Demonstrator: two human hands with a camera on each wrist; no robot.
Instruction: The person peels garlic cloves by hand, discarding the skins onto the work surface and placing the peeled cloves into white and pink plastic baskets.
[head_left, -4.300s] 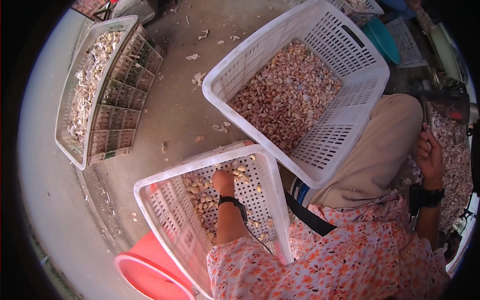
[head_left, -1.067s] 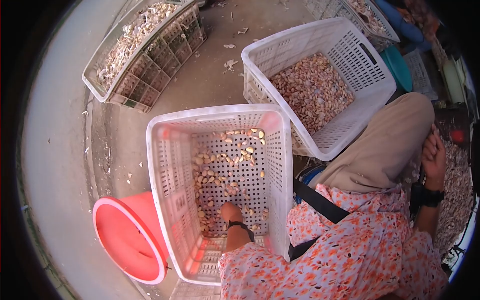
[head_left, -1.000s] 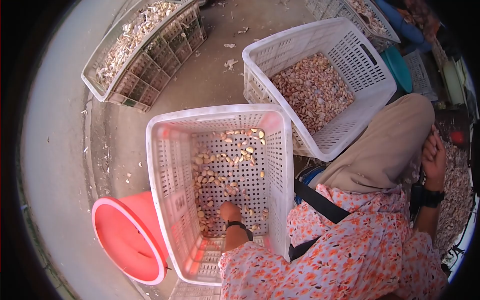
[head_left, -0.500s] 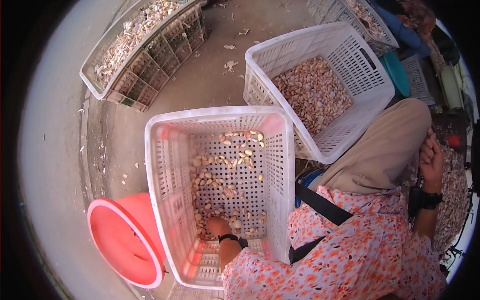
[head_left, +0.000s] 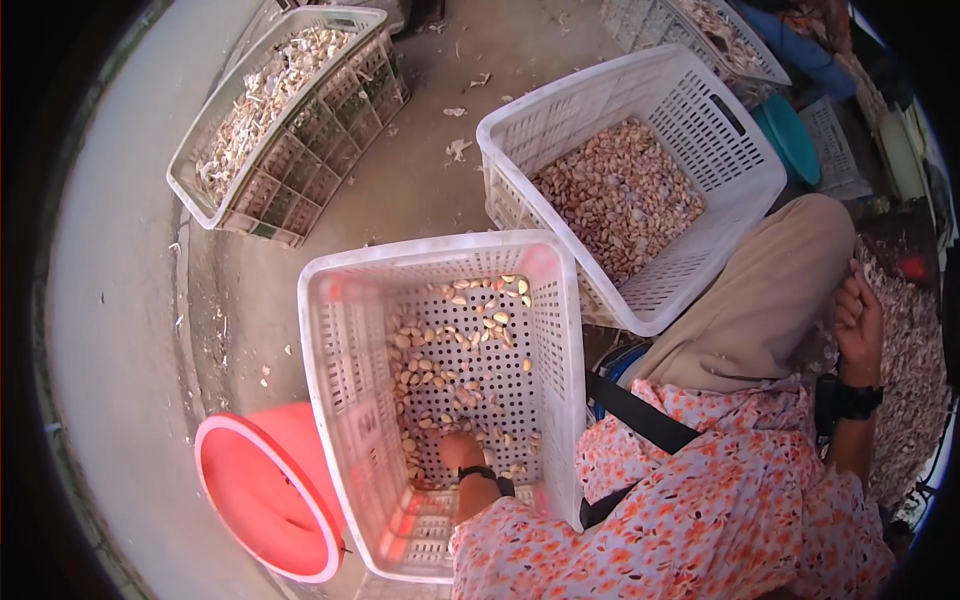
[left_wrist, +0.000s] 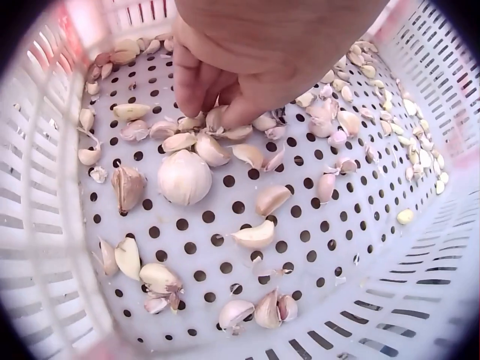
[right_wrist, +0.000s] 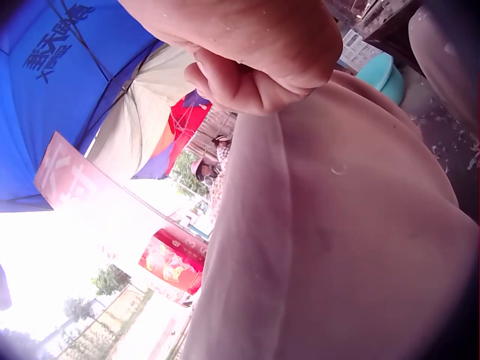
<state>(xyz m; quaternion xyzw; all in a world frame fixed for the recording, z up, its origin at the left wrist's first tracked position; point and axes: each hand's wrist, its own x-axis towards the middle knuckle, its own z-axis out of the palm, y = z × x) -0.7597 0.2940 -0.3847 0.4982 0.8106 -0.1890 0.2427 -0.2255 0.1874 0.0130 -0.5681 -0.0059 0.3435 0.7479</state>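
Note:
My left hand (head_left: 460,452) reaches down into the near white plastic crate (head_left: 312,330). In the left wrist view, the fingers and thumb of this hand (left_wrist: 255,67) pinch a garlic clove (left_wrist: 215,118) among others on the perforated floor. A round garlic bulb (left_wrist: 184,178) lies just beside the fingertips, with loose cloves (left_wrist: 255,235) scattered around it. In the head view, cloves (head_left: 425,378) gather along the crate's left side. My right hand (head_left: 858,315) rests against the bent knee, fingers loosely curled, holding nothing; the right wrist view shows this hand (right_wrist: 247,60) over the trouser leg (right_wrist: 345,225).
A second white crate (head_left: 735,185) with many garlic cloves (head_left: 622,195) adjoins the near one. Another crate (head_left: 310,185) of garlic scraps stands far left. A red bucket (head_left: 300,500) lies tipped against the near crate. Behind the knee is a teal basin (head_left: 790,140).
My left hand has moved from the crate's far part to its near end, dipping slightly left half a second ago. The right hand stays at the knee. The head view has shifted.

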